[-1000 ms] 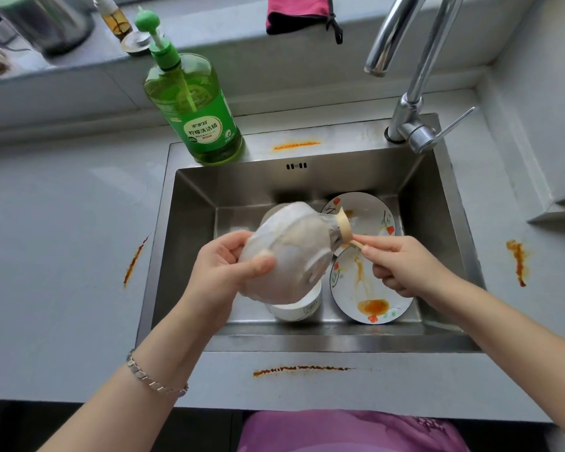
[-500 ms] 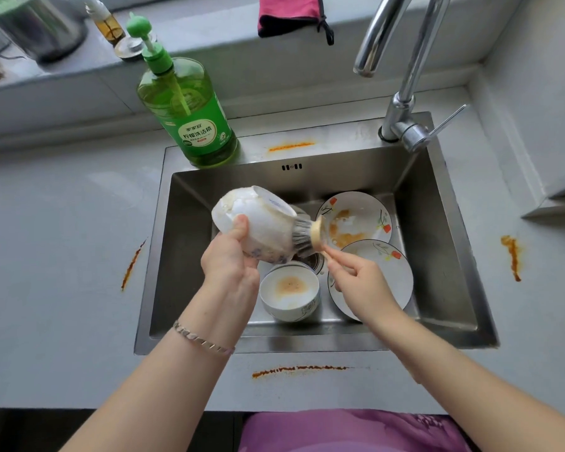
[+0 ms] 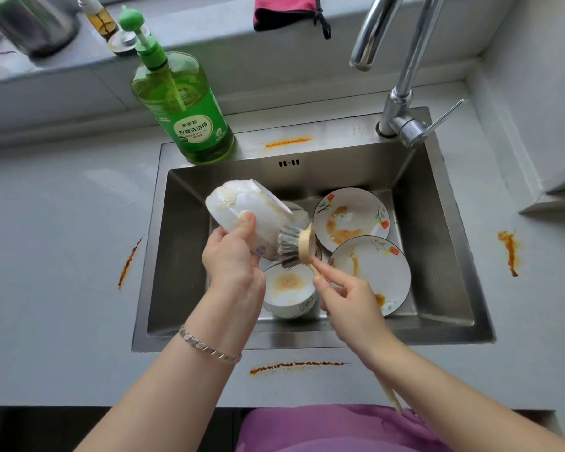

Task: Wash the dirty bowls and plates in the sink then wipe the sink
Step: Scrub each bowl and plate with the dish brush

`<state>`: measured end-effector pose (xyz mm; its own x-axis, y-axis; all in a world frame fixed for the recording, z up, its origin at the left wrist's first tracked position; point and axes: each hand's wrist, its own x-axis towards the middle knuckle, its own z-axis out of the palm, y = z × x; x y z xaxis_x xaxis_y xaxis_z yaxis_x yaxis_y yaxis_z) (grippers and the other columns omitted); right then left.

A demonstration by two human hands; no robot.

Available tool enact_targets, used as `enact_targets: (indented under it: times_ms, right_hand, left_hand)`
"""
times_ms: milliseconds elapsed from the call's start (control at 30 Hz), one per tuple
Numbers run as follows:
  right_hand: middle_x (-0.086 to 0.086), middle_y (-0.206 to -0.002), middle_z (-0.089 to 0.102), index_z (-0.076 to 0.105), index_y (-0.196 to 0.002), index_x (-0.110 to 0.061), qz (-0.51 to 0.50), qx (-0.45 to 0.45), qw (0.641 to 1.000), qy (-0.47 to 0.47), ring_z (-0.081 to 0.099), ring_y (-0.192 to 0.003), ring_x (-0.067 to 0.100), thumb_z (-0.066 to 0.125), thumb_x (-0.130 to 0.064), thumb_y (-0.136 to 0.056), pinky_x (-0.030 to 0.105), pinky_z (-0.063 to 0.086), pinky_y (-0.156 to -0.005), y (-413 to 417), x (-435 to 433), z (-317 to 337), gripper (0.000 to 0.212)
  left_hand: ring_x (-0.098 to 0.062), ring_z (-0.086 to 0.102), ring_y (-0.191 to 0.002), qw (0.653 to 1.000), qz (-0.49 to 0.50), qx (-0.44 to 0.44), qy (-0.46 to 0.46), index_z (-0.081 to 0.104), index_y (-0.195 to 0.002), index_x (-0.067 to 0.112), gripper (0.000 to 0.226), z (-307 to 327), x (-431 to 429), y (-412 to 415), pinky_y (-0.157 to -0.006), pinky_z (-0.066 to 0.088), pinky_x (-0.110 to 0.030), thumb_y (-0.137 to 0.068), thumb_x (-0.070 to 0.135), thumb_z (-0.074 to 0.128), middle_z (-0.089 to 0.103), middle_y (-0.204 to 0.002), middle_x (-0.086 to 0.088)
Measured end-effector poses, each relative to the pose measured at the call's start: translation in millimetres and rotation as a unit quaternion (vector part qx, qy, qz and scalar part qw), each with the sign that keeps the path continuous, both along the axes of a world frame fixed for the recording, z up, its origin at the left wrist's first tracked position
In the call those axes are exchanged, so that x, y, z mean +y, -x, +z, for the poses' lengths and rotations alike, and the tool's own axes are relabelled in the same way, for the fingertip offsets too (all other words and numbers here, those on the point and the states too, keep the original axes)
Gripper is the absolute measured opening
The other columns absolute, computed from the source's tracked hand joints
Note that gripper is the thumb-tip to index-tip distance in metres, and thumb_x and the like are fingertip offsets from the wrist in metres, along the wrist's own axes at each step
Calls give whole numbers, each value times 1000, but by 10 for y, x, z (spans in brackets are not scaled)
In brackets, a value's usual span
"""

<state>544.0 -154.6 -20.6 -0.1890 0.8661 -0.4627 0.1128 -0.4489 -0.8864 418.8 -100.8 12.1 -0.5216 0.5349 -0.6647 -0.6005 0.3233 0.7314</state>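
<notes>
A grey bench [image 3: 46, 256] streaked with orange sauce surrounds a stainless-steel sink [image 3: 437, 256], above which a person scrubs a dirty bowl. A chrome tap [image 3: 402, 102] rises from the sink's far right corner, and a green bottle of dish soap [image 3: 183, 119] with a pump top stands upright on the far left corner of the rim. Two flower-patterned plates lie in the right half of the basin: the rear plate [image 3: 362, 203] is smeared with orange-brown sauce, and the front plate [image 3: 382, 275] overlaps its near edge and carries thinner stains. The white held bowl [image 3: 242, 203] is tipped on its side above the basin's left half, soapy residue on its outer wall. The left hand [image 3: 232, 259] has its grip closed round it from below, the thumb pressed on the wall. The right hand [image 3: 349, 298] has its grip pinched on the pale wooden handle of a dish brush [image 3: 294, 244], whose dark bristles touch the held bowl's lower right side. A second bowl [image 3: 289, 288] sits upright on the basin floor beneath both hands, an orange stain in its bottom. A silver bracelet [image 3: 209, 345] circles the left wrist.
</notes>
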Motion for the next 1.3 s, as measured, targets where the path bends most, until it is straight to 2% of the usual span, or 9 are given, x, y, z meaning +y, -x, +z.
enact_targets:
  times_ms: [200, 300, 367, 467, 567, 733, 833, 967, 1300]
  right_hand:
    - [-31, -49, 49, 47, -129, -32, 20, -25, 998, -45, 48, -53, -12, 43, -11, -97, 4, 38, -55, -5, -34, -6, 38]
    - [-27, -90, 67, 47, -117, -51, 33, -46, 991, -122, 56, -69, -14, 48, -16, -96, 8, 42, -70, -25, -39, 83, 41]
    - [-7, -76, 70, 48, -118, -52, 15, -97, 984, -147, 44, -47, 0, 48, -18, -95, 16, 37, -55, -81, 114, 76, 41]
    - [-23, -46, 52, 51, -126, -37, 31, -134, 983, -123, 45, -47, -5, 47, -17, -96, 8, 31, -47, -216, 451, 102, 37]
    - [-24, -77, 59, 54, -127, -26, 48, -146, 986, -66, 49, -70, -9, 48, -16, -95, 1, 35, -53, -412, 631, 49, 34]
    - [-21, -31, 35, 51, -126, -30, 96, -130, 987, -12, 37, -40, 0, 47, -13, -96, 8, 31, -55, -484, 263, -95, 35]
    - [-16, -34, 33, 52, -124, -37, 89, -110, 990, -27, 27, -48, 6, 47, -17, -96, 19, 31, -56, -390, 122, -101, 35]
    - [-20, -34, 38, 51, -125, -33, 51, -124, 991, -17, 40, -45, -4, 46, -17, -96, 9, 30, -50, -355, 313, -173, 33]
    - [-30, -35, 38, 51, -131, -23, 67, -101, 992, 24, 39, -44, -7, 45, -14, -97, 10, 31, -49, -208, 166, -254, 36]
  left_hand:
    - [-23, 66, -95, 1000, -8, 6, 7, 59, -83, 11, 9, -12, -12, -36, -88, 54, -40, -87, 4, 61, 67, -92, -8]
    - [-19, 65, -77, 997, -47, 55, 16, 59, -82, 10, 9, -44, -55, -30, -70, 56, -30, -87, 3, 61, 66, -84, -7]
    - [-20, 60, -74, 988, -111, 106, 26, 60, -81, 8, 9, -66, -128, -40, -63, 50, -29, -86, 1, 61, 64, -79, -7]
    - [-15, 61, -68, 965, -218, 142, 27, 63, -90, 5, 8, -69, -302, -80, -52, 50, -21, -83, 0, 63, 65, -76, -5]
    - [-14, 62, -68, 954, -264, 136, 30, 64, -92, 6, 11, -92, -433, -59, -55, 51, -23, -83, 2, 64, 67, -74, -2]
    - [-18, 58, -71, 973, -196, 119, 39, 63, -87, 5, 5, -94, -364, 24, -64, 48, -30, -84, 1, 62, 64, -78, -6]
    - [-20, 59, -76, 977, -172, 121, 47, 63, -84, 8, 6, -91, -283, 79, -70, 50, -32, -85, 2, 61, 64, -81, -6]
    - [-21, 60, -78, 972, -196, 123, 44, 65, -93, 3, 9, -83, -291, 88, -77, 52, -38, -84, 3, 62, 65, -85, -8]
    - [-19, 61, -77, 968, -197, 137, 66, 66, -91, 6, 6, -130, -322, 237, -66, 52, -33, -85, 6, 63, 65, -85, -5]
